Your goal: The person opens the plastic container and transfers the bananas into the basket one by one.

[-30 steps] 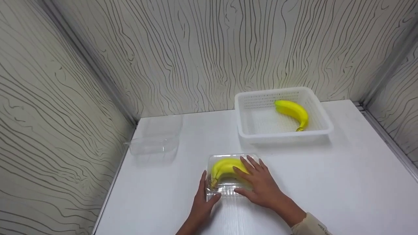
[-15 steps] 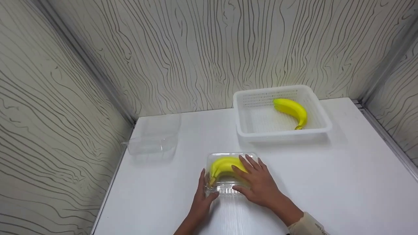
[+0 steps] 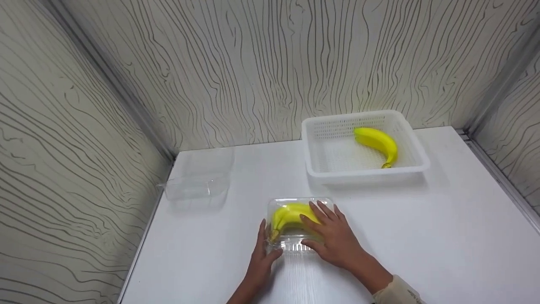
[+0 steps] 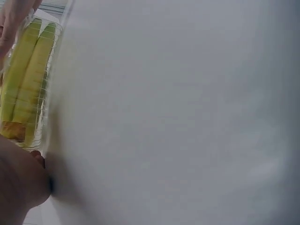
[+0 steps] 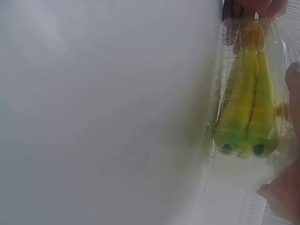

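right now both hands bear on the clear plastic box [image 3: 297, 223] of bananas [image 3: 291, 216]. the right hand [image 3: 333, 238] lies flat on its lid with fingers spread; the left hand [image 3: 262, 257] braces the near left corner, thumb against the wall. thin and springy, the box likely dents and slips easily, so it's best taken by the stiffer rim edges. beyond the right hand, a white basket [image 3: 415, 154] holds another banana [image 3: 376, 143]. compared with half a second ago, almost nothing differs.

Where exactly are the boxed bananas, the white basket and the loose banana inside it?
Boxed bananas [image 3: 289, 215], head view: on the yellow skin seen through the clear lid.
White basket [image 3: 312, 169], head view: on its near left rim.
Loose banana [image 3: 377, 141], head view: on the middle of its curved body.
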Motion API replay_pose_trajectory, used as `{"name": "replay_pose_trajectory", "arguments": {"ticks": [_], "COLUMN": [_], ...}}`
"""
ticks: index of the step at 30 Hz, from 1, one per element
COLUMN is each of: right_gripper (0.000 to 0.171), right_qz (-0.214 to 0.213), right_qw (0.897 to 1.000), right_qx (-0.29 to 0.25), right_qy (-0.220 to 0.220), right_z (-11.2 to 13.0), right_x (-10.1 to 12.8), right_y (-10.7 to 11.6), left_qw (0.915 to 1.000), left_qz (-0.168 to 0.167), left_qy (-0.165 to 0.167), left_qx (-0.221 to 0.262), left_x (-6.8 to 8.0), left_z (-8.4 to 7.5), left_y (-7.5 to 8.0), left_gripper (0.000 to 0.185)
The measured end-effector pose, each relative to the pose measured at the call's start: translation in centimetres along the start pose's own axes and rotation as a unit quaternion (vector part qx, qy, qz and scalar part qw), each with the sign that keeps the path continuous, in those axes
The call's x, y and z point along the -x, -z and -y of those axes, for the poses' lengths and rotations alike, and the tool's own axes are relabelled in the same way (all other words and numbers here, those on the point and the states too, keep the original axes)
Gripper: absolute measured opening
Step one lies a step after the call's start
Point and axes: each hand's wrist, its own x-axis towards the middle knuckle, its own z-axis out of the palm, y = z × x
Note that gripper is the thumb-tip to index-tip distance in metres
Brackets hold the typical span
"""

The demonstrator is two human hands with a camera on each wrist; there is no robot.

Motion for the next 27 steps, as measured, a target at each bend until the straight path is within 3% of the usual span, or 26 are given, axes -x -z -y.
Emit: {"name": "replay_pose_trajectory", "arguments": {"ticks": [27], "right_gripper": [0.06], "right_qz": [0.025], "right_qw": [0.999], "right_qx": [-0.022], "right_qy": [-0.021], "right_z": [0.32], "right_x": [-0.15], "right_y": [0.49], "left_qw": [0.9994], "left_qz": [0.023], "left_qy": [-0.021], "left_qx": [0.015], "left_x": [-0.09], "left_z": [-0.11], "left_y": [0.37], "left_gripper": [0.092]}}
